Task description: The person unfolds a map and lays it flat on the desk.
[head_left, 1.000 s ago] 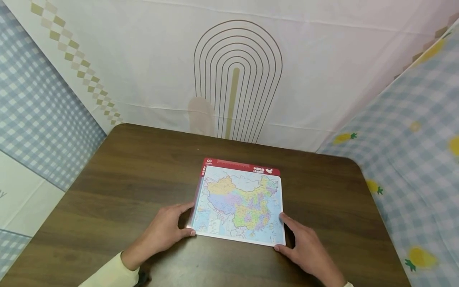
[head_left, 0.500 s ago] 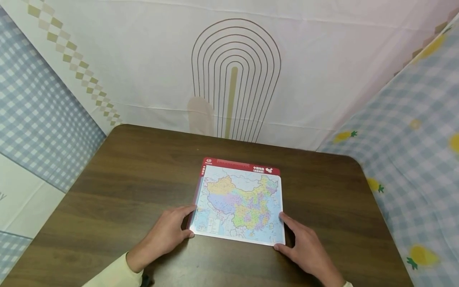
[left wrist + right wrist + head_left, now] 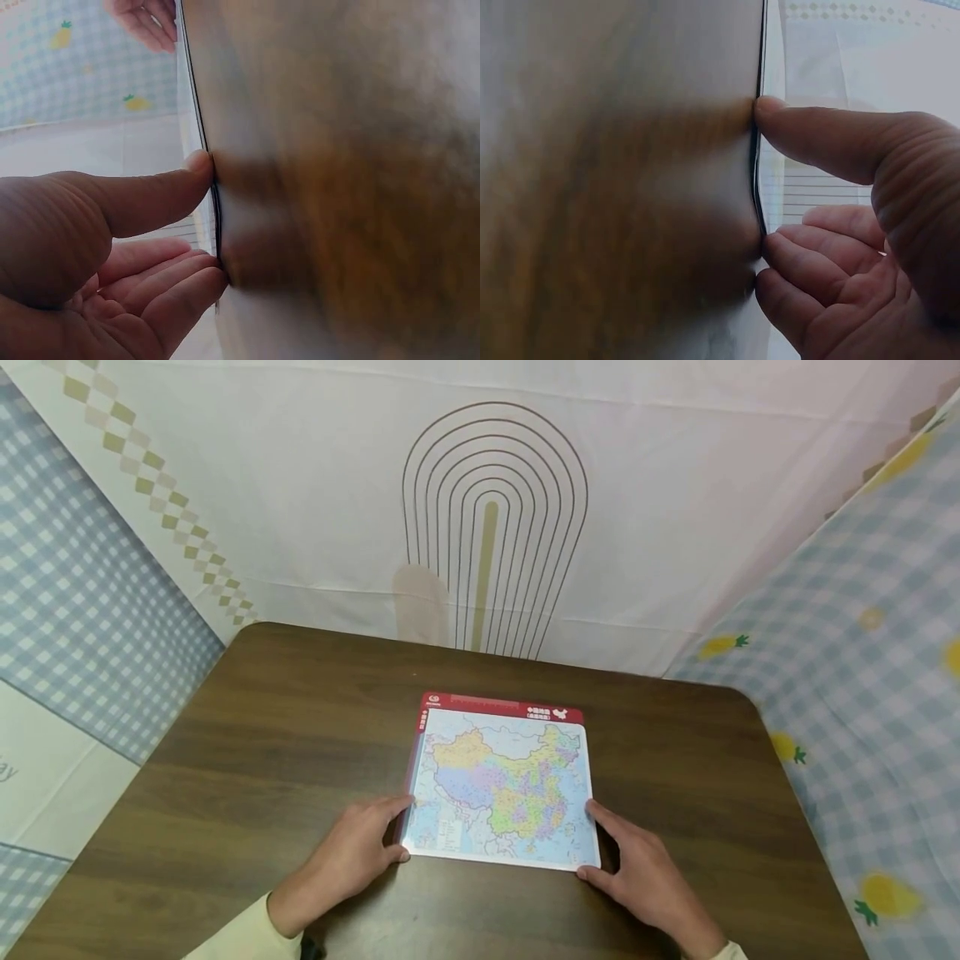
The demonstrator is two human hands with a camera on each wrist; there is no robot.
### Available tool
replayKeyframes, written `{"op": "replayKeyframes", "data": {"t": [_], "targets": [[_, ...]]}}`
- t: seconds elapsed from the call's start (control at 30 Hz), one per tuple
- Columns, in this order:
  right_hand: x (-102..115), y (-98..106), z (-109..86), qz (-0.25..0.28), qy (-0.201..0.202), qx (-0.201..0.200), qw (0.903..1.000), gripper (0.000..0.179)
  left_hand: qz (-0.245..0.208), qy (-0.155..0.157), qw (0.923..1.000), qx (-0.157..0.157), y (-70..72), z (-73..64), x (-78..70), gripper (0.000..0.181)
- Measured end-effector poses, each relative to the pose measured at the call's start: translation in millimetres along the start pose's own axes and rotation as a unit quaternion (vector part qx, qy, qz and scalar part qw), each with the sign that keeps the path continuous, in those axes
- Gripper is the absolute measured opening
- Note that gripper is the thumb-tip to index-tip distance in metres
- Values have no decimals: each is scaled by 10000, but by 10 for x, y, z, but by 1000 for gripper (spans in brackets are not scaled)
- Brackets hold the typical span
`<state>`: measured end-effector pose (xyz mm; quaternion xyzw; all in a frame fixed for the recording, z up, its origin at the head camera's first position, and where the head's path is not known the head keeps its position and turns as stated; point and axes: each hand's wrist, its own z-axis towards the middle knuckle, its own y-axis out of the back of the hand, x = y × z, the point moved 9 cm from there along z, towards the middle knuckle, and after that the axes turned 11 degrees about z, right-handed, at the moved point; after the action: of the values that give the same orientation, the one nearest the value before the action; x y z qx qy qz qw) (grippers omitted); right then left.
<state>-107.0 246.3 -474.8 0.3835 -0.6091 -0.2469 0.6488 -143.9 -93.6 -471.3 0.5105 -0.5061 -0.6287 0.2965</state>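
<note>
Map (image 3: 502,777) lay on the table (image 3: 225,760). Left hand (image 3: 351,846) touched map's near-left corner, right hand (image 3: 643,870) its near-right; apart, both relaxed. Likely risk: map skewing, had one hand pushed harder than the other.

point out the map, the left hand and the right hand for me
map (image 3: 517,781): head view, middle of its printed face
left hand (image 3: 351,845): head view, back of the hand
right hand (image 3: 642,867): head view, back of the hand
</note>
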Motion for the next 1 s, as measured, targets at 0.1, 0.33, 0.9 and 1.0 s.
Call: {"op": "replayKeyframes", "data": {"t": [0.1, 0.33, 0.9, 1.0], "targets": [[28, -4, -10, -45, 54, -98, 9999, 89, 41, -154, 9999, 5, 3, 28, 14, 65], [73, -32, -27, -143, -3, -171, 9998, 89, 48, -503, 9987, 49, 7, 65, 23, 62], [104, -47, 74, -390, 65, 239, 9989, 83, 147, -708, 9967, 365, -72, -80, -130, 56], [107, -27, 109, -454, 105, 245, 9986, 81, 203, -725, 9967, 316, -76, -116, -169, 55]]}}
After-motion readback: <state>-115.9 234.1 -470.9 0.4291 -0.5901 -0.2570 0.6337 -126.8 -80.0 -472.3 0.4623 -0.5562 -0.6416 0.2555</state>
